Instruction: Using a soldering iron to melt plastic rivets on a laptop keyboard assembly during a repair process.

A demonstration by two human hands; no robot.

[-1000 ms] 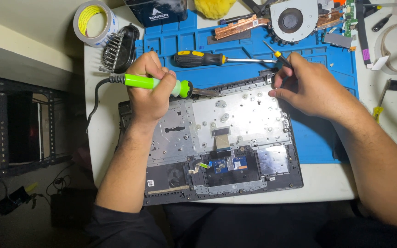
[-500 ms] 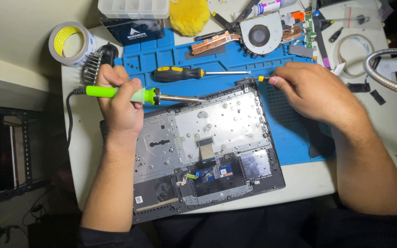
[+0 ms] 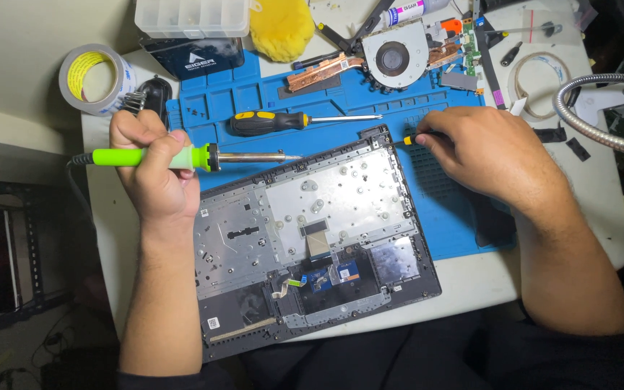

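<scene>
My left hand [image 3: 149, 170] grips a soldering iron with a bright green handle [image 3: 182, 157]; its metal tip points right, above the upper left of the laptop palmrest shell [image 3: 312, 238]. The shell lies face down, silver keyboard backing and small boards showing. My right hand [image 3: 489, 155] rests at the shell's upper right corner on the blue work mat [image 3: 442, 195] and pinches a small dark tool with a yellow band [image 3: 407, 139]. Between both hands lies a black and yellow screwdriver [image 3: 283, 121].
At the back stand a cooling fan with copper heat pipe [image 3: 391, 58], a yellow cloth [image 3: 282, 29], a clear parts box [image 3: 193, 16] and a tape roll [image 3: 95, 78]. A flexible metal lamp neck [image 3: 594, 126] curves in at right. The table's edge drops off at left.
The view has shifted down and left. My left hand has lifted the soldering iron off the shell's upper left edge and holds it level. My right hand stays at the upper right corner.
</scene>
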